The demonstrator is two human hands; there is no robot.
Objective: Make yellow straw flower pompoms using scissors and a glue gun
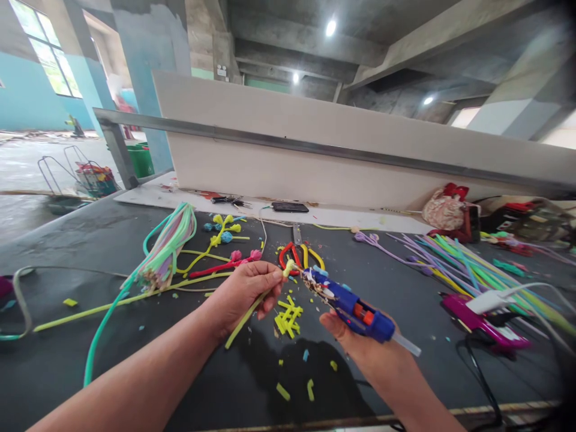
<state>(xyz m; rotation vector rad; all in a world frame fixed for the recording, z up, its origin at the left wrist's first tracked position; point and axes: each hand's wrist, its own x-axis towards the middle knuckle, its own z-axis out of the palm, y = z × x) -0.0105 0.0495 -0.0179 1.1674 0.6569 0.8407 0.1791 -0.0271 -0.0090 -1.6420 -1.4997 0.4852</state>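
Note:
My left hand (256,288) pinches a yellow-green pipe cleaner (245,321) with a small pale knob at its upper end. Wrapped in my right hand (360,342) is a blue hot glue gun (348,303), a clear glue stick poking out of its back. The gun's nozzle points left and sits close to the knob; whether they touch I cannot tell. Just beyond lie scissors (306,255) with red and yellow handles. Below the knob is a small pile of cut yellow pipe cleaner pieces (288,318).
Bundled pastel pipe cleaners (168,249) lie at left beside finished yellow sprigs (220,231). More loose pipe cleaners (454,264) spread at right, near a magenta power strip (483,324) with a white plug and cables. A phone (290,207) lies by the back board (288,165).

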